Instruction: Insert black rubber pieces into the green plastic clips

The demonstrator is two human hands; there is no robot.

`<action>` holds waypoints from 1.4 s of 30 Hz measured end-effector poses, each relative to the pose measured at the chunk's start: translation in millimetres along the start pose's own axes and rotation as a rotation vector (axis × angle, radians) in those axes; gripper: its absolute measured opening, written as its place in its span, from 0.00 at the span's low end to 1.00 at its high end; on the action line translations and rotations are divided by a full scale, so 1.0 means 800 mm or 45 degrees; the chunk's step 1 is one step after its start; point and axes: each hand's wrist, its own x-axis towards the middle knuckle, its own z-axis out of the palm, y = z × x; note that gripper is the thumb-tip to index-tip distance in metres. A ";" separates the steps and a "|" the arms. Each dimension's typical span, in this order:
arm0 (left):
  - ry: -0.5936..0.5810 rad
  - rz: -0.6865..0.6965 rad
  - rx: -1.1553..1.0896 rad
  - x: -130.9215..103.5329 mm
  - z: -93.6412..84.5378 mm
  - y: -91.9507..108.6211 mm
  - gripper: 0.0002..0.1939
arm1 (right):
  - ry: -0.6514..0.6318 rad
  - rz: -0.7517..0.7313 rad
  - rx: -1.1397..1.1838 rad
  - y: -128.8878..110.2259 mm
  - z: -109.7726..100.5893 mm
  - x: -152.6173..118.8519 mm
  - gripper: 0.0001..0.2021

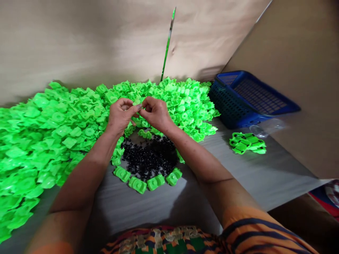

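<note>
My left hand (118, 115) and my right hand (156, 113) meet over the front of a big heap of bright green plastic pieces (87, 116). Thumbs and fingertips of both are pinched together, almost touching each other. What lies between them is too small and too close in colour to the heap to make out. Below the hands is a pile of small black parts (150, 157). Green toy car bodies (137, 184) curve in a row along its near edge, and more green pieces border its sides.
A blue plastic basket (230, 102) stands at the back right against the wooden wall (291, 77). In front of it lie clear plastic cups (259, 131) and a small stack of green pieces with black axles (247, 143). A thin upright strip (167, 46) rises behind the heap.
</note>
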 end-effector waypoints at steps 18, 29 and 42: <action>0.004 -0.118 -0.202 0.005 -0.006 0.012 0.11 | -0.300 -0.032 0.270 0.009 -0.026 0.006 0.03; 0.018 -0.040 -0.144 0.018 -0.016 -0.004 0.09 | -0.177 -0.190 -0.282 -0.015 -0.024 -0.004 0.10; 0.057 -0.068 -0.228 0.011 -0.016 0.011 0.12 | -0.516 0.125 0.066 0.003 -0.027 0.008 0.15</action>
